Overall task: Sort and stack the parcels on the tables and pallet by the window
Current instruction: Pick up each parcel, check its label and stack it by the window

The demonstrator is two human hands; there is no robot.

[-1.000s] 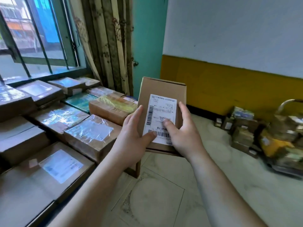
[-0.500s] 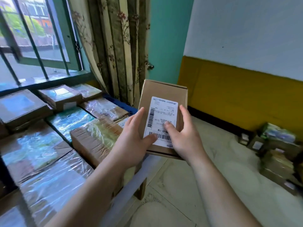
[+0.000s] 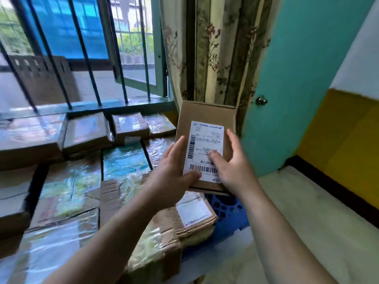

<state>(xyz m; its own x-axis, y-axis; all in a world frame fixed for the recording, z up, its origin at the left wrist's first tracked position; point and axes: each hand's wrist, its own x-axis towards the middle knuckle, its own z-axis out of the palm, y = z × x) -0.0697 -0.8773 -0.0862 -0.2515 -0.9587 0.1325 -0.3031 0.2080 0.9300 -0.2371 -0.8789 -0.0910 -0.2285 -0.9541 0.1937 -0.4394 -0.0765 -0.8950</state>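
Carried nearer the barred window than a second ago, small brown cardboard parcel with white barcode label (image 3: 205,144) held aloft over blue plastic pallet (image 3: 227,210), left hand (image 3: 174,171) and right hand (image 3: 231,167) clasping its edges, thumbs on label; placement step, next calling for a free spot among film-wrapped parcels (image 3: 125,162).

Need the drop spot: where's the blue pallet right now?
Head view, lower centre-right: the blue pallet lies on the floor beneath the held box, right of the stacked parcels.
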